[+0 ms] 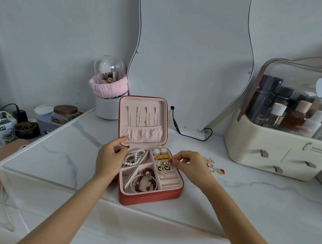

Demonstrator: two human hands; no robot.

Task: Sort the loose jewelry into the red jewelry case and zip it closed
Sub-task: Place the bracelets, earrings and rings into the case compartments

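A white marble-look vanity top (246, 204) stands against a pale wall, a wavy mirror (195, 57) propped behind. The right hand (189, 164) curls its fingertips (174, 162) together over the earring compartment, seemingly pinching something small; what, I cannot tell. The left hand (110, 156) steadies the red jewelry case (149, 199) at its hinge corner, thumb and forefinger closed on the lid's edge. The case sits open at centre, already holding necklaces, pearl bracelets, bead bangles and earrings; the ring rolls look unfilled. A few loose rings (213, 166) lie just right of it, and zipping remains. The cream cosmetics organiser (268, 152) seems to read "Serious Life".
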